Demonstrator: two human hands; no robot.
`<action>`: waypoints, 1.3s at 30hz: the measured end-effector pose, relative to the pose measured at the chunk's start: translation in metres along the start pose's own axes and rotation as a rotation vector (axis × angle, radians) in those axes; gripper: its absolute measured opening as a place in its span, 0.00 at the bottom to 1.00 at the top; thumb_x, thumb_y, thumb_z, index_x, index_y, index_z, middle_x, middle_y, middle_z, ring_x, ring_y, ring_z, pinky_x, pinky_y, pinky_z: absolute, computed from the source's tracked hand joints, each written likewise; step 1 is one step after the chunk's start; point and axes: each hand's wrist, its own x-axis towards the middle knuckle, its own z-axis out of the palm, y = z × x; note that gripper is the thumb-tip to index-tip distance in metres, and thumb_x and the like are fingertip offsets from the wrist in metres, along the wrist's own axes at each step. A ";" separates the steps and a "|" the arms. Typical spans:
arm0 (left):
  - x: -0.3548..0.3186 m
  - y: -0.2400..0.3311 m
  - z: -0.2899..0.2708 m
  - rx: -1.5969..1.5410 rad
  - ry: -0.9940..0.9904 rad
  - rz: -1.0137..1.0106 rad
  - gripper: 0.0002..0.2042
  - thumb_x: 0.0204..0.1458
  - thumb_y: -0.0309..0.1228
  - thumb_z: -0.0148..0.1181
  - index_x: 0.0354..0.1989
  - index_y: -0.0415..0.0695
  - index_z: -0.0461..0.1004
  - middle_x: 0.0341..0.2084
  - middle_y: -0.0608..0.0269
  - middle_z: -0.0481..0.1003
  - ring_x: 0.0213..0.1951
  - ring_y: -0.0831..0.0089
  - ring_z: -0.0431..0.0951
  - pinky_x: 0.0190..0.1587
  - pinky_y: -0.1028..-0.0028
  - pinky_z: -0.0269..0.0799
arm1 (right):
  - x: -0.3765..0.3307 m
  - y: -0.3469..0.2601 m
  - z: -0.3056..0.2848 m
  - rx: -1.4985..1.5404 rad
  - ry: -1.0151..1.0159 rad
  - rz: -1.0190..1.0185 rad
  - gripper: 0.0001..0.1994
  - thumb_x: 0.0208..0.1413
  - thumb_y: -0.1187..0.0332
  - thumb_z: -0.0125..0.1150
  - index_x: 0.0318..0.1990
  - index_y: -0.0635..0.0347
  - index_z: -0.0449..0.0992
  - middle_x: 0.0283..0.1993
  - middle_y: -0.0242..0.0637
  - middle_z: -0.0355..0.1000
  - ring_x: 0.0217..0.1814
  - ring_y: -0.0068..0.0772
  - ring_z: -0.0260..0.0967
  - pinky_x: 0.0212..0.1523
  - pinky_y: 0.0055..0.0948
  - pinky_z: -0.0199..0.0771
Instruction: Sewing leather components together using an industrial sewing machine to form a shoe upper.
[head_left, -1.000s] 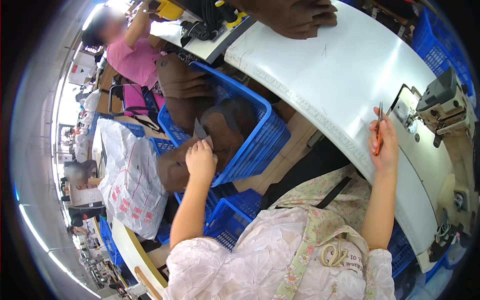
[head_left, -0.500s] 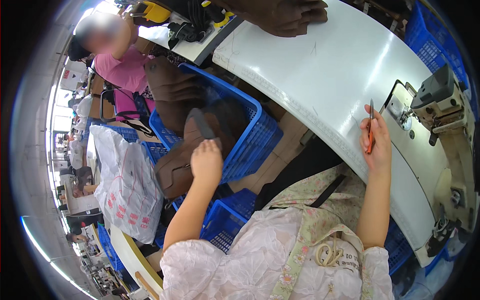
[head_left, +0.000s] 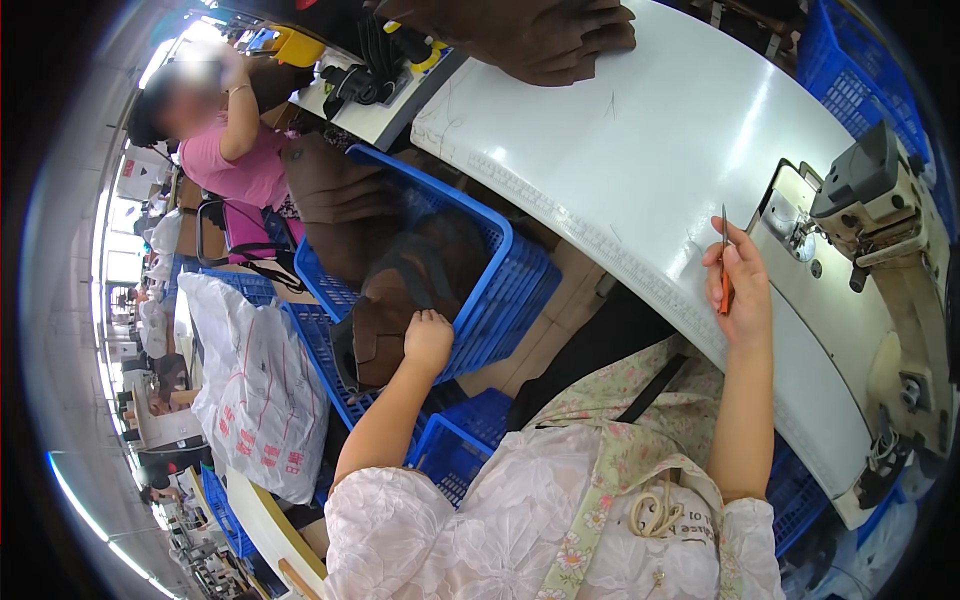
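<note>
My left hand point(head_left: 428, 342) is closed on the edge of a brown leather-like piece point(head_left: 385, 335), low over the blue basket; its fingertips are partly hidden. A grey band and visible seams mark this piece, which is blurred toward its far end. More brown pieces point(head_left: 335, 205) lie layered in the blue plastic basket point(head_left: 500, 290), one of a nested stack. Over the front edge of the white table, my right hand point(head_left: 742, 285) grips a small pair of orange-handled scissors point(head_left: 725, 285), their pointed blades aimed away from me.
A sewing machine point(head_left: 870, 200) stands at the right of the white table point(head_left: 580, 160). Brown pieces point(head_left: 540, 45) are heaped at its far edge. A white plastic sack point(head_left: 255, 390) sits left of the baskets. Beyond them is a person in pink point(head_left: 240, 155).
My left hand has come slightly down and right. The brown piece in it now lies lower and flatter in the basket, its grey band no longer raised. My right hand still holds the scissors.
</note>
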 end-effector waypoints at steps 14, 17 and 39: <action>-0.038 -0.009 0.011 -0.250 0.048 -0.091 0.26 0.44 0.34 0.61 0.53 0.33 0.75 0.54 0.46 0.75 0.58 0.56 0.73 0.64 0.59 0.64 | -0.001 -0.003 0.007 0.018 0.010 0.045 0.20 0.67 0.64 0.53 0.61 0.65 0.67 0.36 0.38 0.72 0.20 0.17 0.59 0.19 0.18 0.59; -0.012 -0.010 0.024 -0.208 0.052 -0.049 0.25 0.44 0.35 0.61 0.51 0.33 0.75 0.53 0.46 0.76 0.58 0.56 0.74 0.64 0.59 0.64 | 0.000 -0.002 0.007 0.027 0.015 0.056 0.20 0.67 0.64 0.54 0.61 0.65 0.66 0.36 0.39 0.72 0.20 0.17 0.59 0.19 0.18 0.59; 0.261 -0.218 -0.282 -1.006 1.042 -0.217 0.24 0.53 0.32 0.65 0.59 0.39 0.71 0.53 0.48 0.75 0.51 0.62 0.76 0.55 0.68 0.69 | -0.002 -0.003 0.003 0.056 0.071 0.063 0.18 0.66 0.68 0.53 0.60 0.66 0.67 0.36 0.39 0.72 0.20 0.17 0.60 0.18 0.17 0.61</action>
